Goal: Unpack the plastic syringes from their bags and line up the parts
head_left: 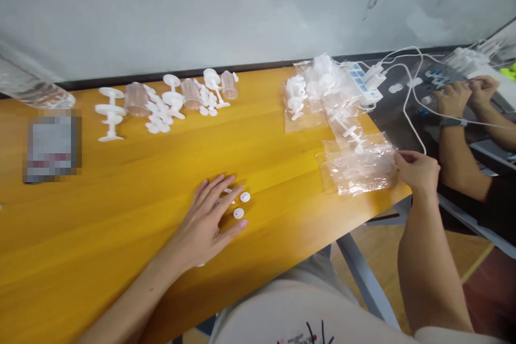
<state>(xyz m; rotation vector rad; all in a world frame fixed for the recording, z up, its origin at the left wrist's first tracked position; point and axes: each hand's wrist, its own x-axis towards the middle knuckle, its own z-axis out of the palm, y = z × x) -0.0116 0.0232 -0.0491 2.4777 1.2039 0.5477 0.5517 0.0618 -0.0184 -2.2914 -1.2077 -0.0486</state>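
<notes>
Low over the table, my left hand (209,215) is spread with its fingers apart. Two small white discs (242,205) lie by its thumb and index finger, and another white piece (229,191) is partly hidden under the fingers. At the table's right edge, my right hand (417,172) pinches the edge of a clear plastic bag (363,169) in a flat pile of such bags. Just behind the pile are filled clear bags (318,88) with white plastic parts inside.
Along the back stand clear plastic cups (137,99), white stemmed pieces (110,113) and small white discs (159,113). A bottle (36,83) and a blurred-out object (52,145) are at left. A power strip (363,83) with cables sits at right, beside another person's hands (455,99).
</notes>
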